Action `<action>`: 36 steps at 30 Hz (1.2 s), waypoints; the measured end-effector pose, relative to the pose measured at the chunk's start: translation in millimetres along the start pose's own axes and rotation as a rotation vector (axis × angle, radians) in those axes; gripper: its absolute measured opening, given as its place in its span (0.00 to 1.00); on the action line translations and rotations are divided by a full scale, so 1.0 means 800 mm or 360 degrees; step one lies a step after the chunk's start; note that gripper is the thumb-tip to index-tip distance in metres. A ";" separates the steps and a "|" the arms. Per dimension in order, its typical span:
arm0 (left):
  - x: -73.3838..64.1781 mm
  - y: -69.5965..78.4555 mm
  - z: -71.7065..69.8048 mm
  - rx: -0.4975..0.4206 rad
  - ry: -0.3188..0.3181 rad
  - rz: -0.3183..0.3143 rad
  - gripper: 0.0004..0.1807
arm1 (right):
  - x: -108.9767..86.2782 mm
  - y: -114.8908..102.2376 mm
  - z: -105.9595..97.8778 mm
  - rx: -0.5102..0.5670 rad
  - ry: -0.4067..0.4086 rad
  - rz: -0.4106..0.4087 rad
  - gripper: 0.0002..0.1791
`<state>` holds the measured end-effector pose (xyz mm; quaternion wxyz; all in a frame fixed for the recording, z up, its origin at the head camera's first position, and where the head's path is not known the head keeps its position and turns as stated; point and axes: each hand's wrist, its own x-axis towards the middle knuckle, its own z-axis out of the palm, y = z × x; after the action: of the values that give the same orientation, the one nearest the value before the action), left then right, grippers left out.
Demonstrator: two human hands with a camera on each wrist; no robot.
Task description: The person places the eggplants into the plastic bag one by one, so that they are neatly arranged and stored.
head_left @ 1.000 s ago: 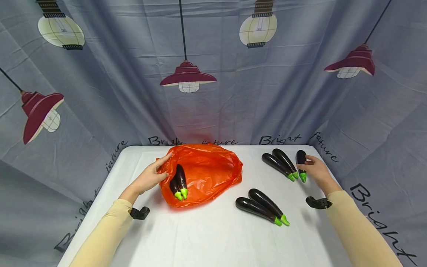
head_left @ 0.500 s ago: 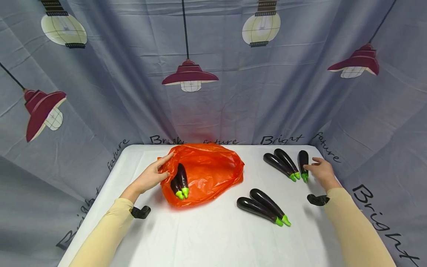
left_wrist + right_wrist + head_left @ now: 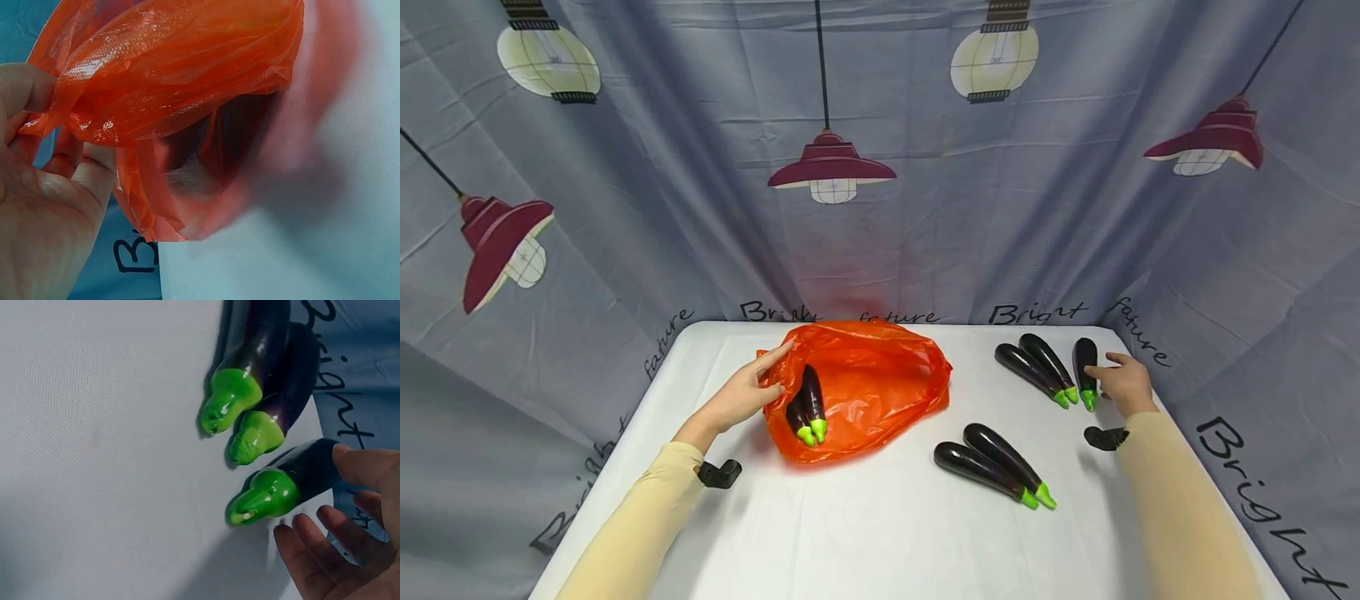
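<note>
Eggplant [image 3: 1085, 362] nr R fingers [image 3: 320, 545] — 2 more [image 3: 1047, 362] twd bag [image 3: 880, 387].

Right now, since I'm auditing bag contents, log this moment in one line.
left hand: holds orange bag | right hand: thumb at rightmost eggplant | in bag: two eggplants | on table: five eggplants
</note>
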<state>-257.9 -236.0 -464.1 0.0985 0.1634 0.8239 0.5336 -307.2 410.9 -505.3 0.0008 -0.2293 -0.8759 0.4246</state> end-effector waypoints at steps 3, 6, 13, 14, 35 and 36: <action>0.000 0.001 0.000 0.0017 0.0003 0.0004 0.43 | 0.005 0.002 0.004 -0.0015 0.0007 0.0026 0.42; 0.001 0.001 -0.001 0.0019 0.0004 0.0002 0.43 | 0.009 0.002 0.007 -0.0012 -0.0003 0.0025 0.43; 0.003 0.002 -0.002 0.0022 -0.0011 -0.0004 0.44 | 0.018 0.000 0.006 -0.0093 -0.0032 0.0006 0.46; 0.003 0.002 -0.002 0.0025 -0.0012 -0.0005 0.44 | 0.018 -0.001 0.005 -0.0113 -0.0039 -0.0006 0.46; 0.002 0.001 0.000 -0.0051 -0.0031 -0.0017 0.44 | 0.026 -0.008 0.006 -0.0313 -0.0103 -0.0029 0.48; 0.002 0.001 0.000 -0.0055 -0.0031 -0.0016 0.44 | 0.026 -0.009 0.006 -0.0312 -0.0104 -0.0027 0.48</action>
<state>-259.0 -235.2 -463.3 0.1123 0.1627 0.8143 0.5457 -329.2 412.0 -507.1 -0.0466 -0.2068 -0.9146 0.3442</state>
